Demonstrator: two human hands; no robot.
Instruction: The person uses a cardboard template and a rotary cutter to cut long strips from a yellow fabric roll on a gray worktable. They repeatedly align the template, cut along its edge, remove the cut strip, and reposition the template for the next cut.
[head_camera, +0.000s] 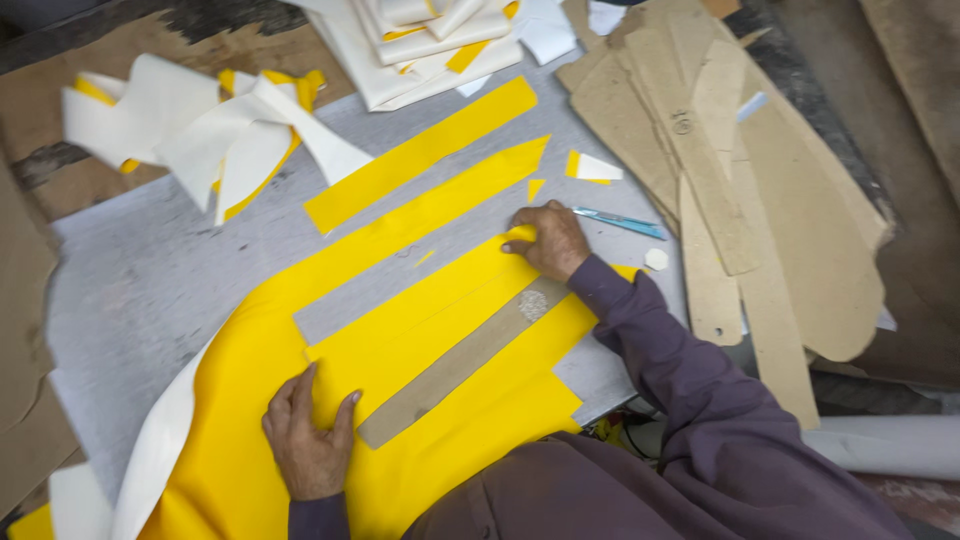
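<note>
Both hands flat on yellow sheet (400, 345): left hand (308, 440) fingers spread; right hand (550, 240) fingers curled, pressing sheet edge above cardboard strip (460, 362).

No packages, labels, signs or screens appear anywhere in the head view; only cut sheet material and cardboard patterns lie on the work surface.

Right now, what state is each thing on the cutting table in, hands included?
Left hand: open, flat on the yellow sheet.
Right hand: fingers curled at the top end of the template; whether it grips anything cannot be told.
Yellow sheet: spread flat, partly cut into strips.
Cardboard strip template: lying diagonally on the sheet.
Blue-handled cutter: lying free on the table, not held.
Cardboard patterns: stacked loosely at the right.
Cut yellow strip: separate, lying flat.
</note>
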